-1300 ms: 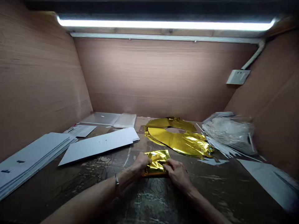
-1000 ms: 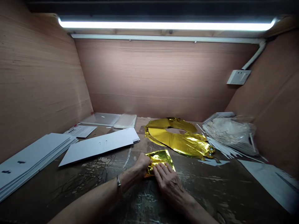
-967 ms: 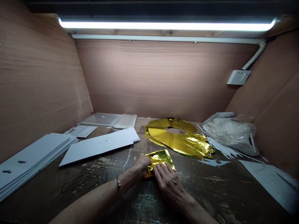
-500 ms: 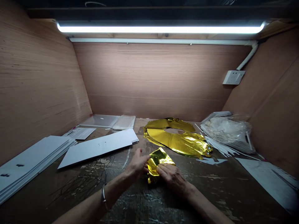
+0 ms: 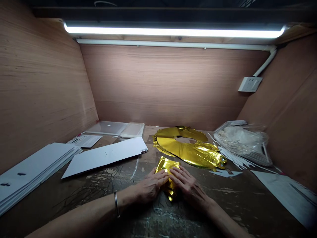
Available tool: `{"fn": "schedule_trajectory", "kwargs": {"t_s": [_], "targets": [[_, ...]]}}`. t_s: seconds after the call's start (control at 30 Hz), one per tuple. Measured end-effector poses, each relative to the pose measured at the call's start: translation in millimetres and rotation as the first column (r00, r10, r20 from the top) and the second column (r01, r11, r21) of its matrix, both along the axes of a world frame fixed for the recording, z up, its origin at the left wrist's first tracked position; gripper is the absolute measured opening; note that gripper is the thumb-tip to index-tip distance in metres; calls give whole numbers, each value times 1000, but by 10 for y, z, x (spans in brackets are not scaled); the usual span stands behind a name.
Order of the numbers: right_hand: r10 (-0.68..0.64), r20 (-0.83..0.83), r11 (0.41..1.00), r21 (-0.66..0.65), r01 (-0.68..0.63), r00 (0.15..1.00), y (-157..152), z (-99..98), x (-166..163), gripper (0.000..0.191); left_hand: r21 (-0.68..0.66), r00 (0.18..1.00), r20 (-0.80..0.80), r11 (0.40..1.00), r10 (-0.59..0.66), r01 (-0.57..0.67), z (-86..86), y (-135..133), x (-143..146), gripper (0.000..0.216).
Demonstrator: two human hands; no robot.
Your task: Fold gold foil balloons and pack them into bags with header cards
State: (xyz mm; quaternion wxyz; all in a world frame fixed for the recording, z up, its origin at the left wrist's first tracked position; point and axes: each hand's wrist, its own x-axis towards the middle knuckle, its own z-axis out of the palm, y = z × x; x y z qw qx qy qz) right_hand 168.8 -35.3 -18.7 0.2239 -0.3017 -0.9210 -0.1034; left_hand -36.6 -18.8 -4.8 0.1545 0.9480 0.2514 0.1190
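Note:
A folded piece of gold foil (image 5: 166, 163), which looks like a flat foil balloon, lies on the worktable in front of me. My left hand (image 5: 150, 185) rests on its left side, fingers stretched out over the foil. Flat on the right side is my right hand (image 5: 188, 182), its fingers extended and pressing the foil down. Both hands cover much of the folded piece, and a crumpled end shows between them. Just beyond lie more flat gold foil balloons (image 5: 168, 142), stacked in a large curved shape.
White cards (image 5: 106, 155) lie to the left, beside a thicker card stack (image 5: 42, 165). Clear plastic sleeves (image 5: 132, 129) are at the back. On the right are a plastic bag (image 5: 241, 140), white straws (image 5: 234, 157) and a pale sheet (image 5: 282, 188). Wooden walls enclose the table.
My left hand has come down from the foil's left edge to lie on top of it. The foil looks narrower and slightly turned. My right hand has flattened with its fingers spread.

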Motion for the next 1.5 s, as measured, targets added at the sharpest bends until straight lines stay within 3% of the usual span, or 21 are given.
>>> {"fn": "schedule_trajectory", "kwargs": {"t_s": [0.07, 0.17, 0.23, 0.3, 0.4, 0.5, 0.63, 0.7, 0.83, 0.97, 1.13, 1.3, 1.4, 1.5], "targets": [[22, 1, 1000, 7, -22, 1000, -55, 12, 15, 29, -8, 996, 16, 996, 84, -84, -51, -57, 70, 38], [15, -82, 989, -148, -27, 997, -132, 24, 9, 22, -45, 990, 35, 989, 140, -138, -57, -91, 99, 29], [-122, -197, 945, -323, 53, 973, -154, 23, 1, 20, -107, 991, 44, 987, 127, -121, -14, -74, 51, 34], [-298, -274, 873, -465, 145, 915, -146, 18, -6, 20, -203, 993, 23, 973, 114, -107, 29, -29, -32, 56], [-471, -289, 787, -564, 249, 833, -84, 20, -28, 24, -333, 980, -2, 924, 197, -187, 24, 72, -137, 75], [-594, -260, 697, -638, 327, 761, 0, 45, -79, 28, -431, 928, 144, 866, 343, -253, -78, 166, -131, 58], [-714, -194, 599, -667, 443, 673, 66, 100, -155, 25, -581, 788, 314, 764, 529, -281, -204, 204, -3, 26], [-752, -164, 565, -660, 496, 639, 71, 122, -183, 22, -558, 747, 334, 760, 574, -334, -212, 189, 52, 20], [-790, -118, 533, -616, 580, 602, 57, 128, -233, 19, -321, 724, 274, 770, 633, -552, -159, 171, 104, 11], [-783, -98, 565, -525, 636, 615, 48, 83, -279, 15, -222, 698, 224, 733, 680, -643, -156, 186, 139, 6], [-741, -104, 651, -356, 671, 663, 33, 31, -295, 17, -114, 728, 212, 756, 652, -645, -191, 133, 165, 5], [-514, -44, 841, -225, 493, 857, 9, 8, -294, 14, 117, 787, 133, 779, 602, -616, -186, 72, 169, 9], [-381, 9, 901, -224, 373, 925, 9, 2, -253, 15, 236, 857, 141, 824, 495, -515, -182, 59, 181, 14], [-336, 24, 913, -236, 332, 941, -8, 20, -172, 14, 317, 951, 87, 897, 297, -309, -184, 63, 169, 14]]}}
